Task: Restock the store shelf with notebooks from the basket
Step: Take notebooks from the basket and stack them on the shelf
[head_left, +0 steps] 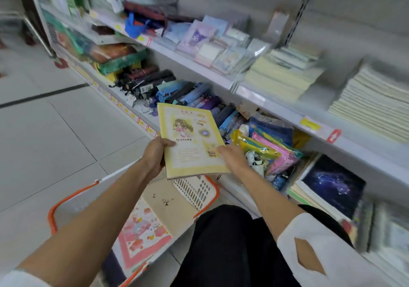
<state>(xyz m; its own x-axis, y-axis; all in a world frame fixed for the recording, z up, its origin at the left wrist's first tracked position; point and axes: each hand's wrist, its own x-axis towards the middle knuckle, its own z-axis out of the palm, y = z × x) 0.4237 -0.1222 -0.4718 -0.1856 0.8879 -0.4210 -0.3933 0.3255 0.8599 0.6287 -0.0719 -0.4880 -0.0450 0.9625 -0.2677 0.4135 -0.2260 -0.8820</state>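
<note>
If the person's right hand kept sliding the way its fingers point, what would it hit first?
The right hand touches the yellow cartoon-cover paper notebook, so that comes first. Beyond it, probably the folded purple and blue umbrellas behind; depth is unclear.

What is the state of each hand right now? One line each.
Left hand: grips the notebook at its left edge.
Right hand: holds the notebook's right edge.
</note>
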